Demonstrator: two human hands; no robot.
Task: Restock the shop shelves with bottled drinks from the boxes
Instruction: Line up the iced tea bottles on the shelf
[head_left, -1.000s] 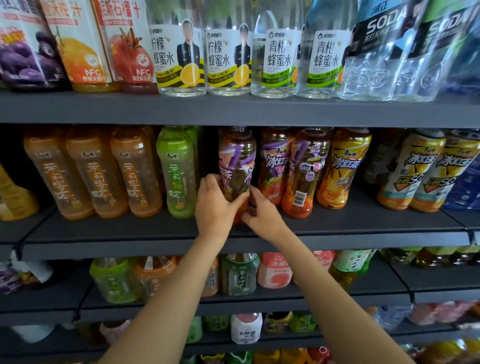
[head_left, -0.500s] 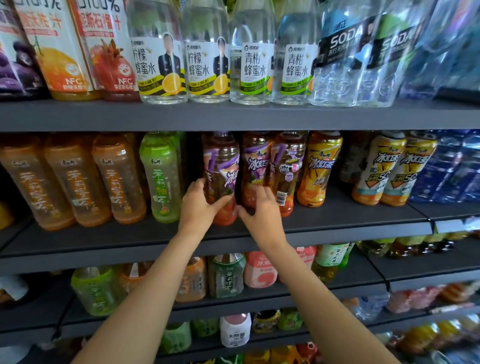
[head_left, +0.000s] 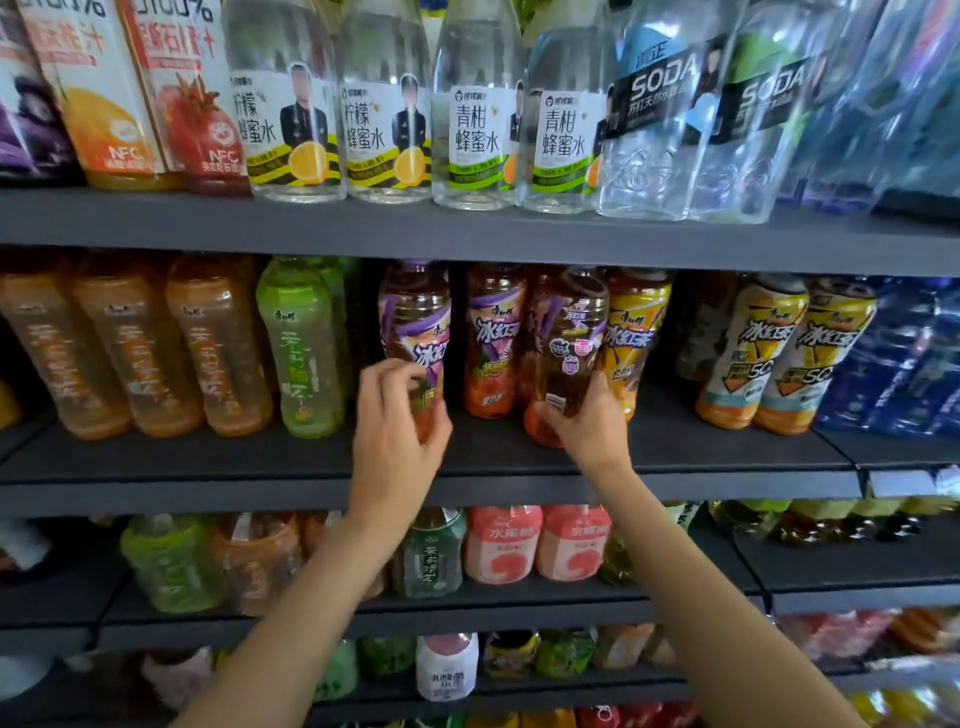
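— Dark shop shelves (head_left: 467, 234) fill the view. What are the hands doing?

— Left hand (head_left: 397, 436) is curled round the foot of a purple-label tea bottle (head_left: 415, 332) on the middle shelf (head_left: 675, 457). Right hand (head_left: 589, 426) clasps the base of another tea bottle (head_left: 569, 338), turned so its back label shows.

— Both bottles standing?

— Left one upright; the right one is tilted, and I can't tell whether its base rests on the shelf. A third purple bottle (head_left: 491, 338) stands between them.

— And further out?

— A green bottle (head_left: 304, 348) just left, then three orange bottles (head_left: 135, 353). Yellow-label teas (head_left: 636, 332) to the right, blue packs (head_left: 904, 358) beyond. Above, clear honey-water bottles (head_left: 384, 130) and soda bottles (head_left: 654, 130). Below, pink bottles (head_left: 501, 543).
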